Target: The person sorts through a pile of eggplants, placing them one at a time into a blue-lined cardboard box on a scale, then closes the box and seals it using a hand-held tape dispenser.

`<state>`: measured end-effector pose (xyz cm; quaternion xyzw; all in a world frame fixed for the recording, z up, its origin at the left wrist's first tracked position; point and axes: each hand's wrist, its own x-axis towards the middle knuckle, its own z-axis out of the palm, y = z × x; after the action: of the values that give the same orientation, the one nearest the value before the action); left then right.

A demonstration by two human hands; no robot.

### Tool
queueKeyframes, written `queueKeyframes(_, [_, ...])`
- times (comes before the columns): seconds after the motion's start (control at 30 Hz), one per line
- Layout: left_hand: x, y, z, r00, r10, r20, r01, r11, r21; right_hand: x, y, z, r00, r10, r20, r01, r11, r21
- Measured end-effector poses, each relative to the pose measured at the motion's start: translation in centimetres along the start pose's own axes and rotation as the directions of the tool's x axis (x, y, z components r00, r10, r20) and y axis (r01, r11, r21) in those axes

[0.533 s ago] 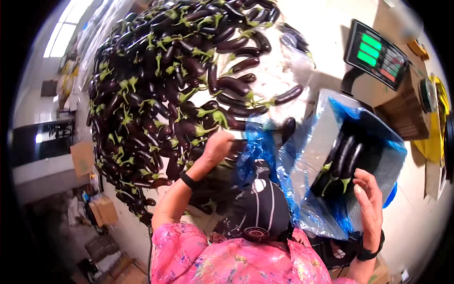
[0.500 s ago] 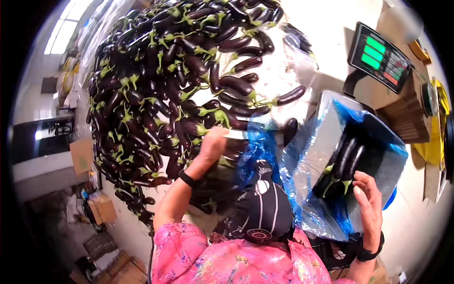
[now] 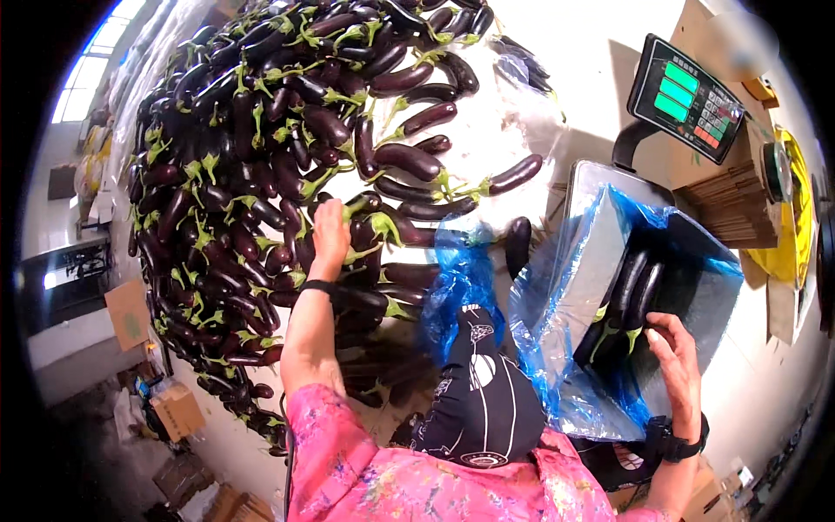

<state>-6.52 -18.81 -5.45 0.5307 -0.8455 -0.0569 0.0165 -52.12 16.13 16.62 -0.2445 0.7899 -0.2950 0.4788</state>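
My left hand [image 3: 330,233], with a dark band at its wrist, reaches over a large heap of dark purple eggplants [image 3: 326,126] with green stems. Its fingers look stretched out and nothing shows gripped in them. At the right, my right hand [image 3: 677,352] hovers over the near right side of a box lined with blue plastic film [image 3: 557,296]. Those fingers are slightly curled and apart, close to the stem ends of several eggplants [image 3: 642,296] lying side by side inside. The box stands on a scale [image 3: 600,183].
A scale display [image 3: 687,100] with lit green panels rises behind the box. Crumpled blue film [image 3: 465,274] lies between heap and box. One loose eggplant [image 3: 517,246] sits beside the box. Stacked flat cardboard [image 3: 726,204] and a yellow bag [image 3: 787,235] are at the far right.
My left hand has moved left and farther out over the heap, its arm straightening. My right hand stays by the box. The whole view has shifted slightly.
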Motion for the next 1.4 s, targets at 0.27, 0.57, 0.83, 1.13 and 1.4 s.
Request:
queueKeyframes(0.27, [0.7,4.1,-14.3,0.934,-0.356,-0.038,0.153,0.490,-0.858,-1.3,-1.0,0.8,0.995,-0.094,-0.031,0.093,0.995,-0.045])
queueKeyframes(0.57, [0.9,18.1,-22.8,0.986,0.142,0.092,0.053,0.253,-0.966,-2.0,-0.6,-2.5,0.906,-0.286,-0.312,0.315,0.948,0.048])
queueKeyframes(0.83, [0.3,32.5,-27.5,0.801,0.558,0.216,-0.097,0.477,-0.874,-4.2,0.0,-4.5,0.897,-0.269,-0.350,0.386,0.862,0.328])
queueKeyframes(1.13, [-1.3,43.1,-17.9,0.428,0.742,0.516,-0.264,0.648,-0.714,-6.1,-1.2,-5.1,0.865,-0.290,-0.409,0.482,0.703,0.523])
queueKeyframes(1.4, [-4.2,49.2,-4.0,0.430,0.696,0.575,-0.263,0.706,-0.658,-5.9,-0.1,-5.2,0.866,-0.357,-0.352,0.494,0.725,0.480])
